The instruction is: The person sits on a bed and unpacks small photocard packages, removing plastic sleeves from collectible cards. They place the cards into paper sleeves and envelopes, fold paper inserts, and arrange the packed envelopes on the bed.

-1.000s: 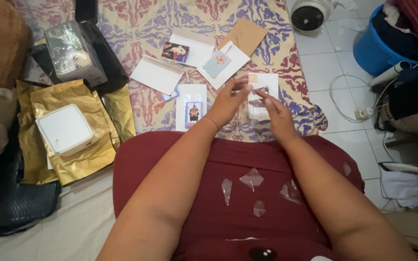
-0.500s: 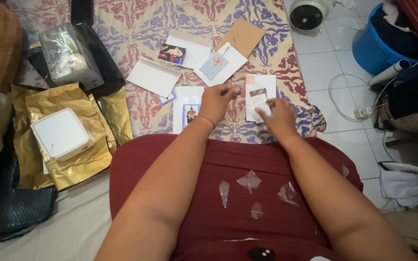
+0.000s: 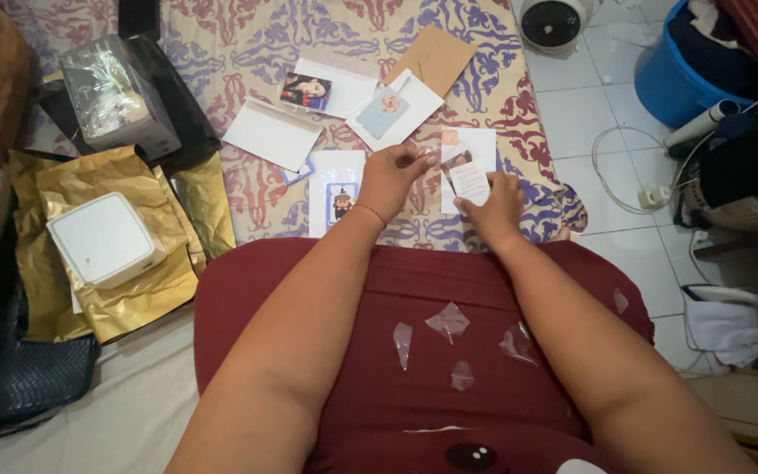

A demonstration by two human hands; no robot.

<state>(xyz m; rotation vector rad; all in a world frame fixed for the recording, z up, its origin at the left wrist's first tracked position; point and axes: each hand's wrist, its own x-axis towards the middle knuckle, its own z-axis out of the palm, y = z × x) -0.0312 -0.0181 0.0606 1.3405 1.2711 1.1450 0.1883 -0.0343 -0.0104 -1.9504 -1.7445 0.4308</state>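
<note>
Nearest me: my lap in dark red cloth (image 3: 414,290), with four scraps of clear film (image 3: 447,320) lying on it, loose and apart from one another.

Next out, at the far edge of my lap: my right hand (image 3: 493,206), fingers curled, thumb and forefinger pinching the near edge of a small pale card (image 3: 470,181). The card lies just ahead of that hand, its long side running away from me, tilted a little to the right. It rests on a white sheet (image 3: 482,145) spread on the patterned cloth (image 3: 247,202).

Just left of it: my left hand (image 3: 395,175), fingers bent, fingertips (image 3: 425,160) on what looks like a small clear piece at the card's far left corner; whether they grip it or only press on it I cannot tell. Both hands meet at the card; the right has the fuller hold.

Left of my left hand: a white sheet with a small picture card (image 3: 341,202), partly under my wrist.

Farther out: a white envelope (image 3: 272,133), a blue-faced card on white (image 3: 385,112), a brown envelope (image 3: 436,54), a dark photo card (image 3: 306,89).

Far left: a white box (image 3: 103,239) on gold wrapping (image 3: 146,294).

Far right, on the tiled floor: a blue bucket (image 3: 673,75) and a white cable (image 3: 616,167).
</note>
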